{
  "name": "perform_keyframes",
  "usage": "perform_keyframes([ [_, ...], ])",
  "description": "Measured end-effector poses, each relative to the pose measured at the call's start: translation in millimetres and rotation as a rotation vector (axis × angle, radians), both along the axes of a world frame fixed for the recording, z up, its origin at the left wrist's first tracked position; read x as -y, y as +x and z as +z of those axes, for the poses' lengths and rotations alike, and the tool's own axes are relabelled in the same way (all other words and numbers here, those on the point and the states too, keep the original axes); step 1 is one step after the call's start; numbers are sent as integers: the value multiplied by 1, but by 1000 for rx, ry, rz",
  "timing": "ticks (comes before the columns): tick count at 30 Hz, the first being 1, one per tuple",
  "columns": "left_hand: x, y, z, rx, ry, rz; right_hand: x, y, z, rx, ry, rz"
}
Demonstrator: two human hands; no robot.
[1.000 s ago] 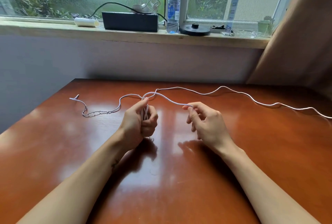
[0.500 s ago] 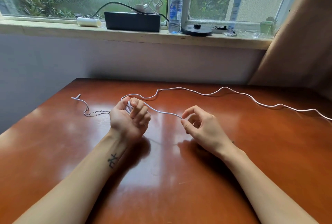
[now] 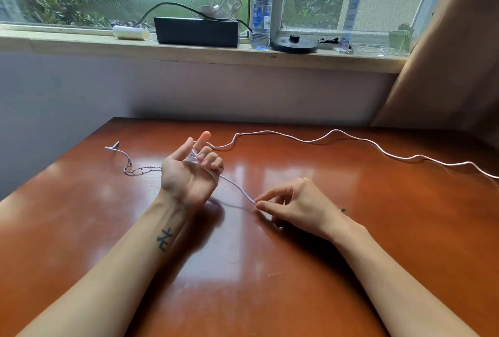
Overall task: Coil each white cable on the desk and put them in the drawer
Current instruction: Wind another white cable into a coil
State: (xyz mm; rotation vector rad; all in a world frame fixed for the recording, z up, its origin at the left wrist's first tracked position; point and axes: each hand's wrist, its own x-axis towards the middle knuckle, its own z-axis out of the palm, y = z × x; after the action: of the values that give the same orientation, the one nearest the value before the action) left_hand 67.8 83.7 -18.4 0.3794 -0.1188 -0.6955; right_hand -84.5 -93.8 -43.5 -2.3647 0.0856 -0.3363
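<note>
A thin white cable (image 3: 334, 134) runs in waves across the far half of the brown desk (image 3: 243, 282) and off the right edge. My left hand (image 3: 189, 172) is palm up at centre left, with turns of the cable wrapped round its curled fingers; index finger and thumb point up. A taut stretch of cable leads from it down to my right hand (image 3: 294, 207), which pinches the cable between thumb and forefinger just above the desk. The cable's other end, with a crinkled stretch, lies to the left of my left hand (image 3: 127, 158). No drawer is visible.
On the windowsill stand a black box (image 3: 197, 31) with a tangle of white cables on top (image 3: 221, 1), a water bottle (image 3: 261, 7), a white roll (image 3: 129, 32), a black disc (image 3: 293, 45) and small items. A brown curtain (image 3: 453, 53) hangs at the right.
My left hand has turned palm up, taking another turn of cable. My right hand has moved right and toward me, drawing the cable taut. The loose cable has shifted.
</note>
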Motion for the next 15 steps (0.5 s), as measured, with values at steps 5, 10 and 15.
perform_keyframes([
  [5, 7, 1, -2, 100, 136, 85, -3, -1, 1, 10, 24, 33],
  [10, 19, -2, -15, 414, 488, 300, -4, 5, -5, 137, -72, 8],
  [15, 20, -4, -20, 609, 675, 447, -1, 8, -8, 242, -119, -39],
])
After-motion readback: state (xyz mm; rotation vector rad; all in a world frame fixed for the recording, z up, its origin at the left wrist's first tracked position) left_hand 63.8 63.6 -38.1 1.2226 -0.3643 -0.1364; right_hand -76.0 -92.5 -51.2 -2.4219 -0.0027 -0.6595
